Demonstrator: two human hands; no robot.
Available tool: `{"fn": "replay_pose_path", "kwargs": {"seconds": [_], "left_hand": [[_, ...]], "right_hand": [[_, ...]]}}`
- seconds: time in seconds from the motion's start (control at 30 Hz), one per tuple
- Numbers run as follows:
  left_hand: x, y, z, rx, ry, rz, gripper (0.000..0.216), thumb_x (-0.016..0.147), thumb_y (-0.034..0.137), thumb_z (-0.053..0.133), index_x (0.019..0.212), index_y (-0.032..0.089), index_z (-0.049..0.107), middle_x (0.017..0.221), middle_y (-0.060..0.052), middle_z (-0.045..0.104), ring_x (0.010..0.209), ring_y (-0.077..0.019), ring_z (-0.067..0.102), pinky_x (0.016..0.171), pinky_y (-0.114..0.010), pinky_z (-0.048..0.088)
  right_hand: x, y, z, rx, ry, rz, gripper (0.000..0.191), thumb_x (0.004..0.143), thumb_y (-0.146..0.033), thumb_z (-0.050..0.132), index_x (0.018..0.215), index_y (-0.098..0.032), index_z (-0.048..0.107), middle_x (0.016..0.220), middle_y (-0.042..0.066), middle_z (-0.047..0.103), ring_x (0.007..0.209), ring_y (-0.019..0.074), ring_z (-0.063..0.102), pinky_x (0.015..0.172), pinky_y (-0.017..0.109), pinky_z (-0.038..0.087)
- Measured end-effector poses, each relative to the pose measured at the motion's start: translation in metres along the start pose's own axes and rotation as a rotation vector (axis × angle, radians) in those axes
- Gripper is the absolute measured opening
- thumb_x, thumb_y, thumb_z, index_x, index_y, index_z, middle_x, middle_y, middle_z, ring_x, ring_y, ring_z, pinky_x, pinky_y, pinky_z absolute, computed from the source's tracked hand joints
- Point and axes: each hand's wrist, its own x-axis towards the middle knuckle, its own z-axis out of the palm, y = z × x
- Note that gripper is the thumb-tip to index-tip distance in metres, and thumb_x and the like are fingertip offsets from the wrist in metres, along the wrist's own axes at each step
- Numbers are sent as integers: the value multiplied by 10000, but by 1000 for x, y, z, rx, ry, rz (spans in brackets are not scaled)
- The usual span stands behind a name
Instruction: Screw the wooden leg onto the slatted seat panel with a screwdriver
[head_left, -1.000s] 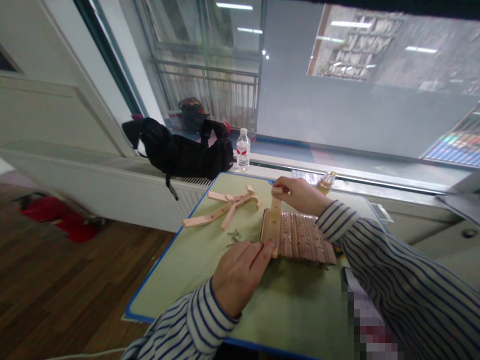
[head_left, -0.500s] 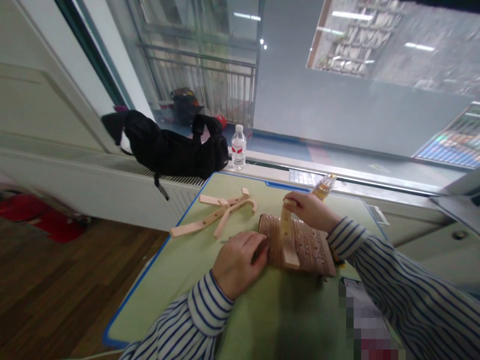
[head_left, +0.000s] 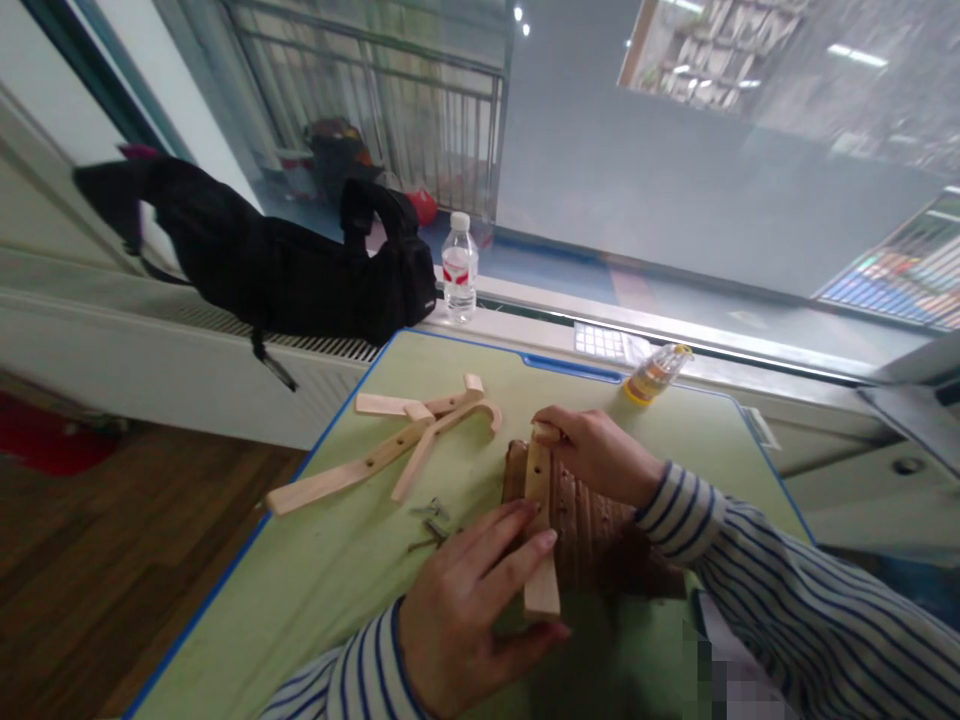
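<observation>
A pale wooden slat with holes lies lengthways across a brown ribbed wooden board on the green table. My left hand holds the slat's near end, its fingers curled round it. My right hand pinches the slat's far end over the board. Both sleeves are blue-and-white striped.
Several curved wooden arms lie joined on the table to the left, with small metal screws near them. On the sill behind stand a water bottle, a black bag and a small yellow bottle. Wooden floor lies left.
The slat has shifted back toward the board's left side and nearer me. My left hand went from pressing the board's edge to gripping the slat's near end. The view moved closer and lower.
</observation>
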Motion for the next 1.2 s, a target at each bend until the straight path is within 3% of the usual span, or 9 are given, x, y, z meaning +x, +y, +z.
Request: {"fn": "replay_pose_path", "kwargs": {"seconds": [0.4,0.67,0.87,1.2], "left_hand": [[7,-8,-2,25,-94,2,478,839,388,591,1232,127,513,1211,-145,615,1202,-234,526,971,-349,500],[-6,-15,8,21,-97,-6,610,873,589,390,1283,152,506,1264,-129,583,1216,-243,511,988,-355,481],[-4,-13,5,-8,-40,-120,574,831,566,502,1285,215,522,1158,-105,645,1068,-238,615,907,-326,536],[1,-18,-5,-53,-171,-131,560,846,505,526,1342,252,466,1154,-70,657,1068,-225,621,910,-312,534]], "right_hand": [[8,9,4,4,-21,-27,179,934,-253,386,1013,-187,533,792,29,633,675,120,558,604,231,362],[8,13,3,-40,-42,-96,186,927,-194,380,1050,-162,517,879,64,636,739,130,564,648,236,404],[10,16,5,-59,-68,-146,163,911,-142,376,1007,-175,504,831,44,626,748,132,547,672,243,408],[12,22,7,-42,-92,-169,149,903,-124,388,1002,-180,485,820,37,621,753,138,538,659,250,405]]}}
